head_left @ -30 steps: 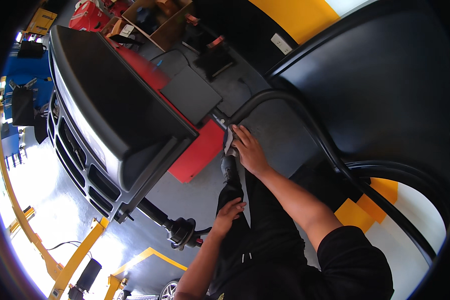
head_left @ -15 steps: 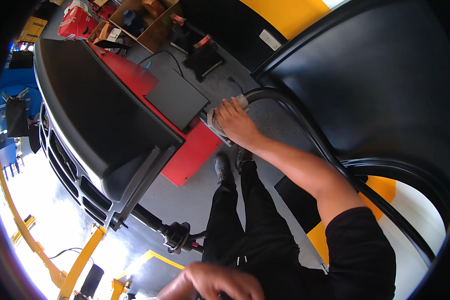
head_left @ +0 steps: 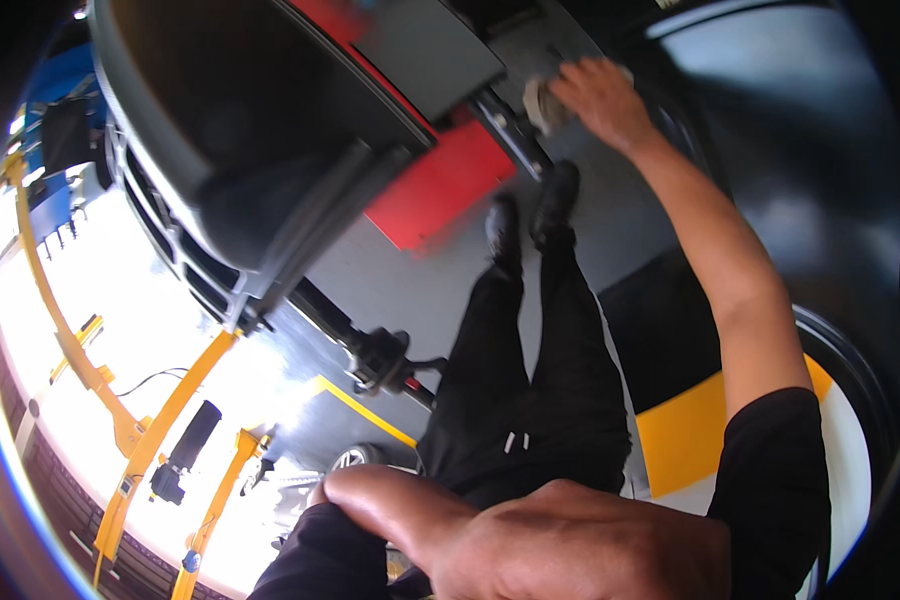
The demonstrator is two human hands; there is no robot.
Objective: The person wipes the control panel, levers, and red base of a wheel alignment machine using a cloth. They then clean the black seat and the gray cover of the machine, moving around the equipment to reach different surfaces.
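Note:
My right hand (head_left: 600, 98) reaches far forward with a beige cloth (head_left: 545, 106) under its fingers. The cloth bulges out beside the fingertips. The hand and cloth are over the inner side of a big glossy black curved panel (head_left: 800, 130), but blur hides whether they touch it. Close to the camera at the bottom, my left hand (head_left: 580, 540) lies across in front of my body. Only its back and wrist show; the fingers are hidden. Nothing can be seen in it.
A dark vehicle front piece with a grille (head_left: 240, 110) fills the upper left. Below its edge are a red board (head_left: 445, 185) and a grey plate (head_left: 430, 50). A black stand with a knob (head_left: 380, 360) is left of my legs. Yellow stands (head_left: 170, 430) rise at the lower left.
The view has shifted, and most of the scene sits differently in it. My right hand with the cloth is off the black curved rim it was gripping. My left hand has come up and right.

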